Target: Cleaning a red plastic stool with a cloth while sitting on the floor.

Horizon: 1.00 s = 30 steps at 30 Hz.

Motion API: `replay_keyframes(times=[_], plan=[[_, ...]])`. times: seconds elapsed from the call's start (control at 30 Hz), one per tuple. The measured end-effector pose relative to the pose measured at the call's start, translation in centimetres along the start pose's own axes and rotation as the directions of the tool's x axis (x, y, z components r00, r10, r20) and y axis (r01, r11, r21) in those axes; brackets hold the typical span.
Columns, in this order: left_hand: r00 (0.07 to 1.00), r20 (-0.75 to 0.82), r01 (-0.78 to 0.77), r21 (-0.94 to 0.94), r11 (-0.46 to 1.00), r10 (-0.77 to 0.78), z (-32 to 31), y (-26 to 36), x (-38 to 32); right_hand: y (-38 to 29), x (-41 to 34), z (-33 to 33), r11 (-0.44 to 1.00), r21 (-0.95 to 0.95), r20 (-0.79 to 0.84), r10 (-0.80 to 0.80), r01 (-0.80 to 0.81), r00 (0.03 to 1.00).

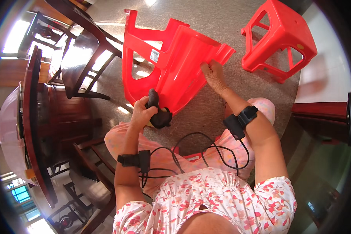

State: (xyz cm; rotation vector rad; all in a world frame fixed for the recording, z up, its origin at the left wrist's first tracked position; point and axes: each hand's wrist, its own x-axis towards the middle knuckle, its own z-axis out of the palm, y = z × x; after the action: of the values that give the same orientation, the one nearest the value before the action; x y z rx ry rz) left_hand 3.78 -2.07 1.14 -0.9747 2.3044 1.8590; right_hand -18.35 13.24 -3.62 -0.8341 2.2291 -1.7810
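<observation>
A red plastic stool (178,61), tipped on its side with a white label on it, lies in front of me above the floor. My right hand (213,74) grips a leg edge of this stool, fingers curled. In my left hand (143,111) is a dark, crumpled cloth (160,115), held against the stool's lower end near the seat. The fingertips of both hands are partly hidden. Black straps with small boxes and cables sit on both forearms.
Another red plastic stool (283,38) stands at the upper right, near a white wall. Dark wooden chairs (90,52) and a round wooden table (32,125) fill the left side. Black cables (204,146) loop over my lap, and a red seat edge shows between my legs.
</observation>
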Motion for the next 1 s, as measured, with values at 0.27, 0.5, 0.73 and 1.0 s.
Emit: replay_keyframes(times=[0.27, 0.5, 0.73, 1.0], plan=[[0.930, -0.186, -0.174, 0.538, 0.825, 0.318, 1.6, 1.1, 1.3, 0.1, -0.4, 1.0, 0.944, 0.314, -0.005, 0.106, -0.099, 0.994], [0.961, -0.083, -0.191, 0.489, 0.851, 0.264, 1.0, 3.7, -0.6, -1.2, 1.3, 0.7, 0.718, 0.687, -0.202, 0.339, -0.114, 0.919], [0.939, -0.049, -0.309, 0.313, 0.898, 0.341, 1.0, 6.2, -1.3, -1.1, 1.3, -2.2, 0.612, 0.773, -0.145, 0.423, -0.165, 0.894], [0.895, -0.141, -0.322, 0.452, 0.832, 0.423, 0.8, 8.0, 1.7, -2.6, 0.8, -3.8, 0.586, 0.761, -0.118, 0.548, -0.279, 0.828]])
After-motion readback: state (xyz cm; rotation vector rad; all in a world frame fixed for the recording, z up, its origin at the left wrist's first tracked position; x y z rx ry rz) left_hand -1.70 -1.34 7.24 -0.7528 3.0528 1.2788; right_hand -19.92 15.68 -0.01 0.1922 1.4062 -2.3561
